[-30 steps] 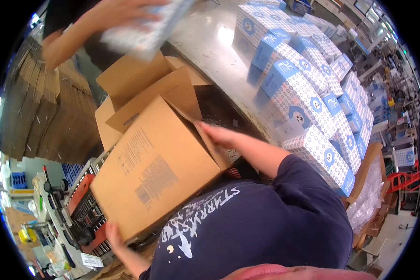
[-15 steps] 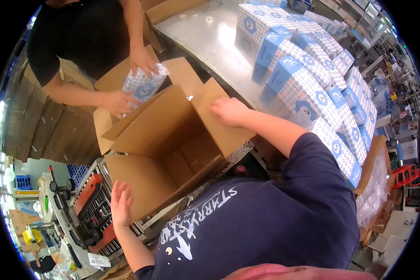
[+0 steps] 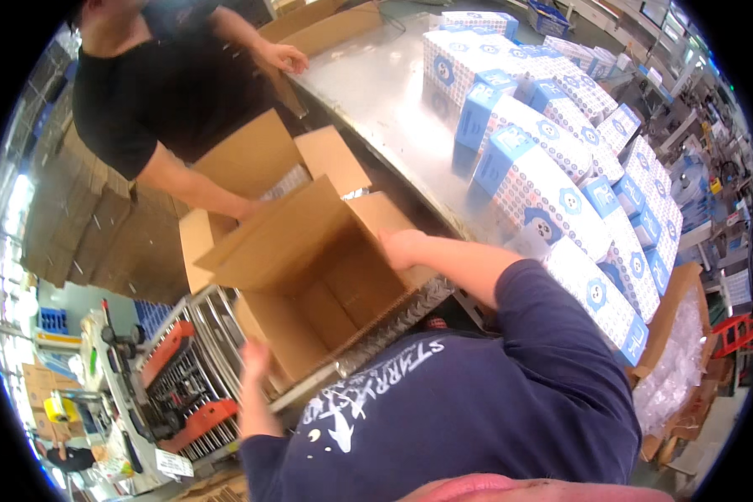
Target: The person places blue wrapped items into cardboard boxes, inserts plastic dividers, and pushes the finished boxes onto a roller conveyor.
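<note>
We see our box [image 3: 335, 289] before our body, with its mouth upward and its inside visible to the bottom. Our right hand [image 3: 403, 249] touches its right flap [image 3: 376, 211]; we cannot tell if the fingers grip. Our left hand [image 3: 257, 364] is blurred at the left edge, its fingers unclear. Behind, 1 co-worker's hand [image 3: 248, 208] reaches into the 2nd box [image 3: 251, 151]. Between boxes and table [image 3: 351, 71], 1 dark gap runs.
</note>
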A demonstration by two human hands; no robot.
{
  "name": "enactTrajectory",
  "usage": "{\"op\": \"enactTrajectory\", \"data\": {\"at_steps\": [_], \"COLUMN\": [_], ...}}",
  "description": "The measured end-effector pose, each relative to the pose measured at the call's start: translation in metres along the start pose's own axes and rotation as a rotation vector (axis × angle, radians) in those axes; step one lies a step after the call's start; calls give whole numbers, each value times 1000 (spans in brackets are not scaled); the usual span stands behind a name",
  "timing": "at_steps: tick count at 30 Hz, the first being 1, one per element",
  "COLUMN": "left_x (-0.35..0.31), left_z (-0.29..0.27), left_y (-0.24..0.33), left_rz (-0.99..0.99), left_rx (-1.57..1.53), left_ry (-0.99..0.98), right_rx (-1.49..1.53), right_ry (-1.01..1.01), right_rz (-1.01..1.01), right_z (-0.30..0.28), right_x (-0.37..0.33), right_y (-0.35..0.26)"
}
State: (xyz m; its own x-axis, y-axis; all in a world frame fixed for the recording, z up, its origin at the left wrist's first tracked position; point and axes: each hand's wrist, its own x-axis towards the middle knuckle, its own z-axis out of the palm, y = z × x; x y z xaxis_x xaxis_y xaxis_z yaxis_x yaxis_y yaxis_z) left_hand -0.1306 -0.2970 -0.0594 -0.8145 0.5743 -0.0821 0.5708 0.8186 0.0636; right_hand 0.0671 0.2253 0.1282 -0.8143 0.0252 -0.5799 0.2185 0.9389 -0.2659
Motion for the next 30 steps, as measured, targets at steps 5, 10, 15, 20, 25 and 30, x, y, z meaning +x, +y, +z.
{"op": "enactTrajectory", "data": {"at_steps": [5,10,15,20,25,30], "left_x": [11,51,112,156,165,232], "left_z": [-47,-194,-259,-217,-166,-198], "left_y": [252,312,457,595,688,742], "left_rz": [-249,-35,509,719,628,435], "left_rx": [-663,124,216,-840,-1163,-1412], "left_ry": [7,-978,-734,-781,-354,-752], "right_rx": [-38,-113,164,-132,358,-49], "right_ry": [416,461,598,809,680,830], "right_rz": [57,307,333,620,624,844], "right_z": [-107,-66,-91,-77,-82,-69], "right_x": [-150,-214,-179,-227,-260,-250], "right_y": [111,225,241,324,344,417]}}
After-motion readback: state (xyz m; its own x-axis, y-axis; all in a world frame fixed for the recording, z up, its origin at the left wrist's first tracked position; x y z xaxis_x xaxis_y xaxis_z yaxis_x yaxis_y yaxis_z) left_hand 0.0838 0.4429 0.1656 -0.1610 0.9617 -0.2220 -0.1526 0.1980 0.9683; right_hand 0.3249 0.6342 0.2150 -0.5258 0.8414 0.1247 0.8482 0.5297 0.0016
